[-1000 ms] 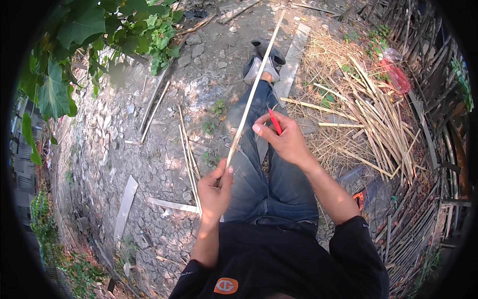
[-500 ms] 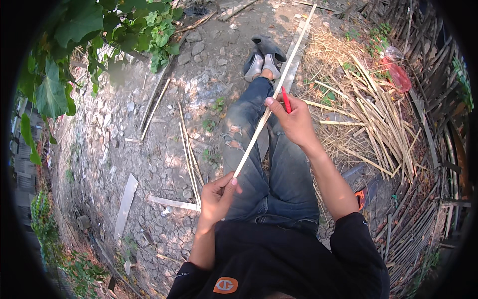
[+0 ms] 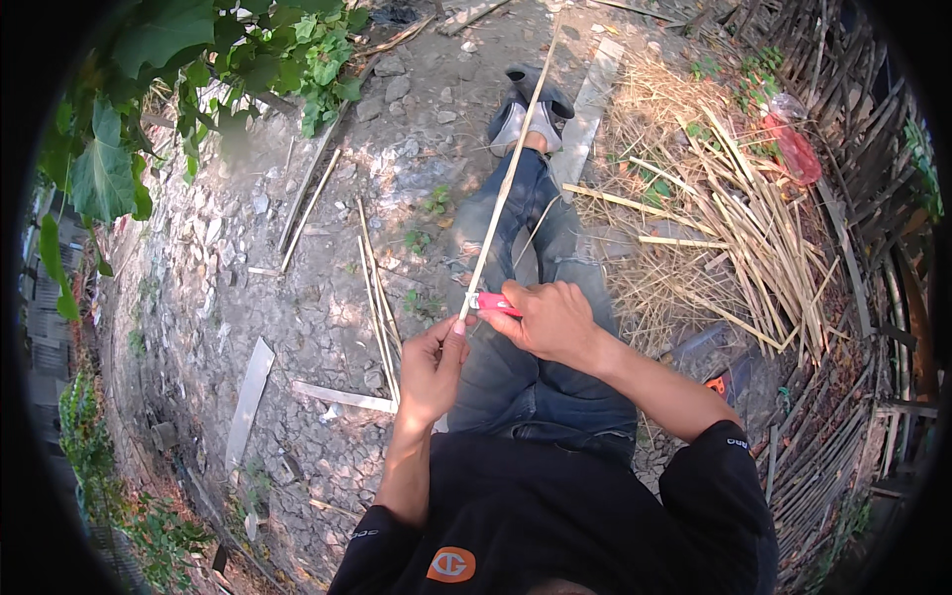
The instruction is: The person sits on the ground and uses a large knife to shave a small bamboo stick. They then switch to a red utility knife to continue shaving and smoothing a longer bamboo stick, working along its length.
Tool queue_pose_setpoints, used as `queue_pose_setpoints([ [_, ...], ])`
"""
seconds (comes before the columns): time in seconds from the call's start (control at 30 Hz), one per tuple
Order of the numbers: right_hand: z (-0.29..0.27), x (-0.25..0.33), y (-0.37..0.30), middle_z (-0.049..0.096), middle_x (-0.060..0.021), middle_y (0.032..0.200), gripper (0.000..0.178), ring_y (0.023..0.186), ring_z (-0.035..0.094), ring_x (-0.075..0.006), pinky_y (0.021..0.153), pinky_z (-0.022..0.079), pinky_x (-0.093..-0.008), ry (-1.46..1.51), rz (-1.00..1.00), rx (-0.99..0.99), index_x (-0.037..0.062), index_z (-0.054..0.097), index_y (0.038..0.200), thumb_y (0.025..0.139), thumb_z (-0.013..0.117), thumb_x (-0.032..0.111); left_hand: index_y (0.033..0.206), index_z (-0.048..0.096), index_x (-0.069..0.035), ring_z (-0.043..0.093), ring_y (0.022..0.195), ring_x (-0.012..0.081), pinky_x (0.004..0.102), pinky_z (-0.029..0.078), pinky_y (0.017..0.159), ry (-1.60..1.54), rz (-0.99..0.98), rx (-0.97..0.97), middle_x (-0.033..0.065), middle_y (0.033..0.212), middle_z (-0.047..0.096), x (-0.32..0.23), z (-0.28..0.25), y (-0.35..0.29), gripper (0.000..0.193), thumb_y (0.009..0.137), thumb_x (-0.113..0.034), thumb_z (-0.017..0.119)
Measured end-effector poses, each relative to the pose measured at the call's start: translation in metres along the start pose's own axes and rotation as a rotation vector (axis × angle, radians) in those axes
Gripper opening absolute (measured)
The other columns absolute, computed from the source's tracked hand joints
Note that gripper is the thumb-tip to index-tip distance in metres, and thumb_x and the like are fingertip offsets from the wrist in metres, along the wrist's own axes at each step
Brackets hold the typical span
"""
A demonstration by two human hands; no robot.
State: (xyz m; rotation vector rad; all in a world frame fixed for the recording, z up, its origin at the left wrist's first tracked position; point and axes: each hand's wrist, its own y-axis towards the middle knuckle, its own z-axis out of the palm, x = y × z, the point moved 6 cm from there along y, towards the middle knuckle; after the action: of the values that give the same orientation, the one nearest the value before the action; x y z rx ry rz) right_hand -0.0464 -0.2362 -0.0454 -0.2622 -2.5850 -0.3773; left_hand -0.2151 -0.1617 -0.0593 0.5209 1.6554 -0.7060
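Observation:
My left hand (image 3: 433,375) pinches the near end of a long, pale bamboo strip (image 3: 508,183). The strip slants away over my legs past my shoes. Closed around a red utility knife (image 3: 499,303), my right hand (image 3: 555,319) holds the tool's metal end against the strip, just beyond my left fingertips. The blade itself is too small to make out clearly. A thin, curved shaving (image 3: 535,233) shows over my jeans, to the right of the strip.
A pile of split strips (image 3: 749,233) lies on straw to the right. Several loose strips (image 3: 377,297) and a flat board (image 3: 250,402) rest on the cracked ground at left. A wooden plank (image 3: 592,109) lies beside my shoes (image 3: 535,104). Leaves (image 3: 159,59) overhang the far left.
My right hand has come down and nearer with the knife, from midway along the strip to beside my left hand. The strip's far end has swung left, and a thin shaving now shows.

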Motion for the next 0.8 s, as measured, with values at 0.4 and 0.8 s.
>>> queue_pose_setpoints([
  [0.4,-0.043,-0.033,-0.005,0.062,-0.022,0.061,0.046,0.057,0.064,-0.0444,0.055,0.048,-0.0519,0.123,0.132,-0.129,0.0012,0.065,0.079,0.098,0.064,0.043,0.116,0.071,0.007,0.044,0.061,0.0026,0.0218,0.033,0.054,-0.013,0.011,-0.074,-0.0033,0.07,0.055,0.029,-0.008,-0.027,0.028,0.106,-0.016,0.059],
  [0.8,0.004,0.001,-0.007,0.067,-0.0153,0.064,0.05,0.056,0.065,-0.0397,0.051,0.049,-0.05,-0.062,-0.105,-0.038,0.0063,0.062,0.082,0.096,0.065,0.054,0.126,0.071,0.0,0.045,0.059,0.0012,0.0215,0.035,0.051,0.128,0.064,-0.074,-0.004,0.069,0.055,0.002,0.0,-0.02,0.028,0.106,-0.016,0.06],
])
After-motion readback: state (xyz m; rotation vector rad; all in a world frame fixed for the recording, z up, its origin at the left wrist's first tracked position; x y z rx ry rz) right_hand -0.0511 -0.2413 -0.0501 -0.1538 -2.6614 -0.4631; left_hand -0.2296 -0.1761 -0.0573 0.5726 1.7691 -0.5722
